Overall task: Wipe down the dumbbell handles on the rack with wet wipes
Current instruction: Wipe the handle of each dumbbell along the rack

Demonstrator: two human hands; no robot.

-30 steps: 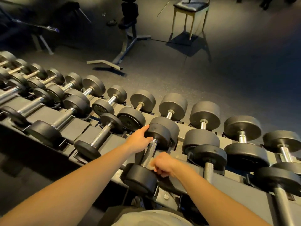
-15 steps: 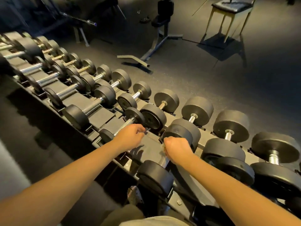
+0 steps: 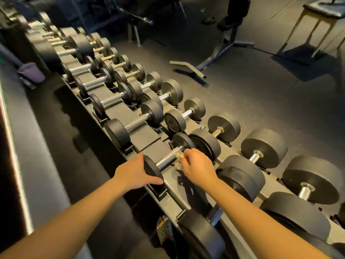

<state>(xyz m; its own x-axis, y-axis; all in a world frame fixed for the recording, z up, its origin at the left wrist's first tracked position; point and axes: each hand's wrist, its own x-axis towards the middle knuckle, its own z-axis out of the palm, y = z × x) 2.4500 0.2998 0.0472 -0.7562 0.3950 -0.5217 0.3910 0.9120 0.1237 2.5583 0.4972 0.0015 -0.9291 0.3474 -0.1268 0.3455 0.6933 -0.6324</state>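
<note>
A long dark rack (image 3: pixel 153 146) carries two rows of black dumbbells with chrome handles. In the near row lies a small dumbbell (image 3: pixel 169 158) with a knurled handle. My left hand (image 3: pixel 136 172) grips its near end plate, thumb along the lower rim. My right hand (image 3: pixel 197 167) pinches a crumpled wet wipe (image 3: pixel 179 158) and holds it against the far part of that handle. A larger dumbbell (image 3: pixel 240 181) sits just right of my right wrist.
Bigger dumbbells (image 3: pixel 313 180) fill the rack to the right, smaller ones (image 3: pixel 115 101) run off to the left. Behind the rack stand a bench frame (image 3: pixel 209 62) and a chair (image 3: pixel 317 21). A purple object (image 3: pixel 31 71) lies on the ledge at left. My foot (image 3: pixel 165 228) shows below.
Both hands moved left from the larger dumbbell to the smaller one beside it. My left hand now grips its end plate and my right holds the wipe on its handle. The view swung left.
</note>
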